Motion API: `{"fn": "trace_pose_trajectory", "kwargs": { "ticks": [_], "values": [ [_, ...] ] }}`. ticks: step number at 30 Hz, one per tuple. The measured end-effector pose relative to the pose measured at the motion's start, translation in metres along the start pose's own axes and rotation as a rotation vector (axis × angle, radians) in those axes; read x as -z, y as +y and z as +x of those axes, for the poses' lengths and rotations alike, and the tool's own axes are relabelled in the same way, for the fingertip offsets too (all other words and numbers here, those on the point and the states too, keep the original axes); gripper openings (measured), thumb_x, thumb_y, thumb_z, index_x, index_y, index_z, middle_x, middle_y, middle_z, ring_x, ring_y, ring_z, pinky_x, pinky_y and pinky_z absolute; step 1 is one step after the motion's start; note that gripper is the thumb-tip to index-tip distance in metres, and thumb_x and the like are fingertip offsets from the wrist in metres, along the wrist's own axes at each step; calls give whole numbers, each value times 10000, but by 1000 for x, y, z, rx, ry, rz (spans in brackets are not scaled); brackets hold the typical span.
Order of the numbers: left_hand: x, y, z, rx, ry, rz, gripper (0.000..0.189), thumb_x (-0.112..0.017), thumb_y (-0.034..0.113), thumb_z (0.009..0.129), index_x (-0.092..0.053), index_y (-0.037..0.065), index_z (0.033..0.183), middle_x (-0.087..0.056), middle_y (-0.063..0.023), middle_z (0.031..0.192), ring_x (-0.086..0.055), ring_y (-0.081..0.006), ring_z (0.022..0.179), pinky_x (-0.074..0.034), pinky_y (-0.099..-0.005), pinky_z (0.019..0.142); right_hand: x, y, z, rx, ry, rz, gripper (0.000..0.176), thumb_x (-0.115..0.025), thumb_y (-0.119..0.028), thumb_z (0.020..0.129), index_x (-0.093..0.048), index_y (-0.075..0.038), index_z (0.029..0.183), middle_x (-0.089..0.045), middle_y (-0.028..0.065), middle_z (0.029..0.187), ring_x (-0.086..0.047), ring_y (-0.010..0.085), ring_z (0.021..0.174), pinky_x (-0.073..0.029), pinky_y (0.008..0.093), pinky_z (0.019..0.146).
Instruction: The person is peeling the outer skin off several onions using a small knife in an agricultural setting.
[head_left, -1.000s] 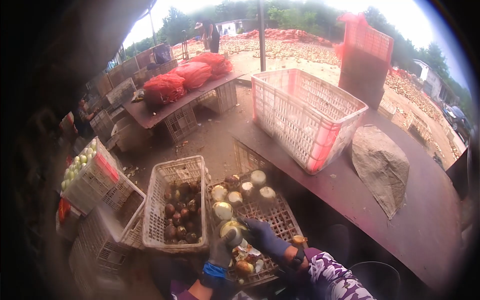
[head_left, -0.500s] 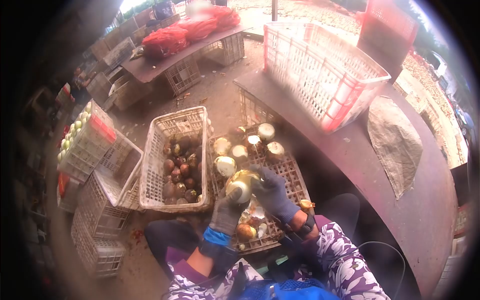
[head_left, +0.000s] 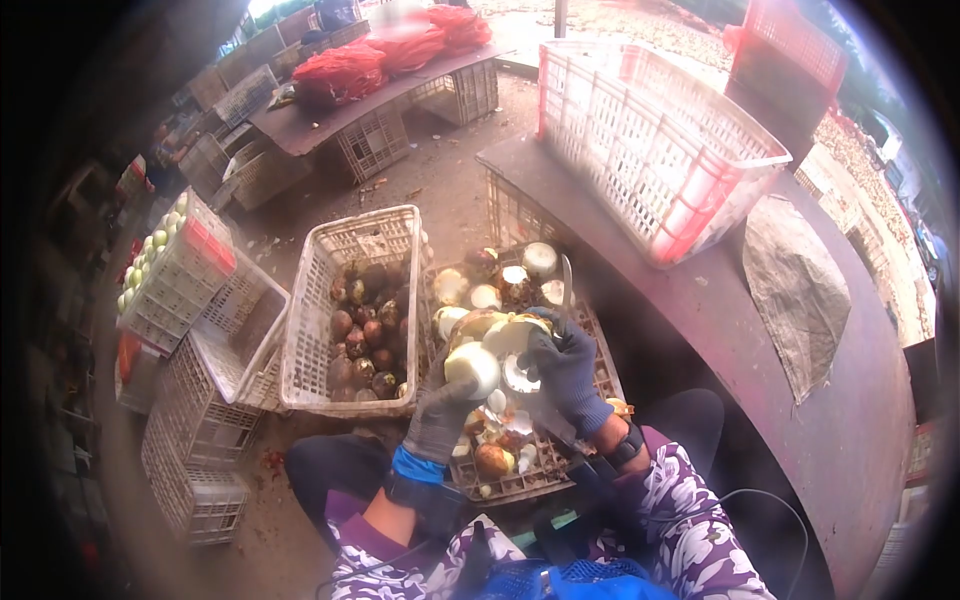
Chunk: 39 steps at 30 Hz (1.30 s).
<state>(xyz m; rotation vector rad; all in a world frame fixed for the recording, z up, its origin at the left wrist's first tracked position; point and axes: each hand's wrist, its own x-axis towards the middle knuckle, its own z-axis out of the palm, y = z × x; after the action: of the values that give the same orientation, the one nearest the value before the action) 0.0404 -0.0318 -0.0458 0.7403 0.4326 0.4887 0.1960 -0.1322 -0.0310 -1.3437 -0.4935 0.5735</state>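
Left hand (head_left: 440,415), grey glove, fingers wrapped round a half-peeled onion (head_left: 472,366) over the low crate (head_left: 515,485) – right hand (head_left: 567,368), blue glove, fist closed on a knife (head_left: 566,283) just beside it. Peeled onions (head_left: 540,258) lie beyond, unpeeled ones in the basket (head_left: 345,235) to the left – white crate (head_left: 650,150) on the far table (head_left: 800,420).

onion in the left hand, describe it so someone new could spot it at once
Find the dark curved table carrying the big white crate; at its near edge sits a low flat crate strewn with peeled onions. Above that, the grey-gloved left hand holds a pale onion. Unlike its neighbours, it is held clear of the crate, the right hand, holding a knife, against it.
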Motion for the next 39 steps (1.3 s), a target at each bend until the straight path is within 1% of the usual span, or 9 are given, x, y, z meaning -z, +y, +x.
{"fn": "trace_pose_trajectory", "kwargs": {
  "ticks": [5, 10, 16, 22, 24, 27, 30, 35, 39],
  "values": [
    [23, -6, -3, 103, -34, -213, 530, -655, 93, 810, -473, 16, 1302, -577, -150, 1195, -569, -294, 1122, -500, -449, 938, 5, 1, 5, -98, -5, 195, 291, -576, -54, 881, -566, 46, 1154, -661, 101, 795, -623, 107, 543, -461, 213, 400],
    [31, 7, -5, 118, -47, -326, 526, -646, 98, 812, -469, 26, 1302, -575, -145, 1191, -568, -299, 1114, -511, -461, 914, 15, -7, 6, -94, 5, 98, 278, -566, -42, 885, -578, 30, 1153, -657, 80, 779, -612, 92, 542, -457, 208, 408],
    [27, 34, -17, -128, -8, 96, 709, -746, 119, 757, -407, 64, 1378, -539, -93, 1192, -563, -216, 1064, -522, -366, 875, 27, 30, -4, -52, -122, -231, 248, -606, -75, 862, -622, -2, 1098, -648, 45, 742, -574, 65, 530, -443, 222, 429],
    [36, 46, -19, -239, 40, 592, 851, -806, 122, 682, -371, 71, 1413, -518, -74, 1227, -536, -179, 1091, -488, -297, 910, 15, 26, -38, -388, -578, -191, 177, -647, -135, 860, -652, -20, 994, -609, 3, 659, -509, 42, 489, -396, 203, 424],
    [37, 48, -19, -219, 26, 662, 871, -814, 112, 667, -369, 69, 1414, -511, -77, 1245, -529, -176, 1105, -483, -291, 917, 13, 35, -35, -341, -774, -280, 224, -657, -120, 855, -652, -17, 1053, -629, 9, 694, -515, 36, 526, -410, 198, 448],
    [32, 48, -24, -112, -10, 616, 877, -824, 123, 660, -374, 69, 1410, -505, -85, 1256, -523, -175, 1112, -481, -294, 926, 10, 18, -32, -417, -642, -146, 310, -696, -91, 834, -640, -17, 1130, -656, 9, 750, -531, 43, 574, -441, 202, 494],
    [27, 43, -23, -56, -45, 709, 883, -834, 140, 654, -378, 71, 1407, -498, -87, 1258, -525, -172, 1106, -487, -292, 919, 0, 5, -28, -119, -663, -55, 490, -729, -41, 818, -550, -23, 1273, -645, 16, 1045, -566, 62, 843, -512, 226, 743],
    [35, 26, -17, -9, -220, 773, 1025, -855, 179, 643, -269, 58, 1476, -398, -116, 1427, -373, -209, 1305, -316, -344, 1089, 1, 0, -28, -116, -747, -172, 524, -723, -31, 822, -525, -39, 1307, -621, 6, 1082, -542, 57, 924, -489, 228, 813],
    [3, 39, -24, 73, -305, 648, 1054, -849, 203, 639, -240, 36, 1483, -389, -115, 1430, -373, -207, 1301, -318, -338, 1079, 6, -9, -30, -230, -802, -129, 526, -720, -26, 823, -528, -49, 1311, -625, -9, 1056, -540, 52, 922, -487, 225, 803]
  ]
}}
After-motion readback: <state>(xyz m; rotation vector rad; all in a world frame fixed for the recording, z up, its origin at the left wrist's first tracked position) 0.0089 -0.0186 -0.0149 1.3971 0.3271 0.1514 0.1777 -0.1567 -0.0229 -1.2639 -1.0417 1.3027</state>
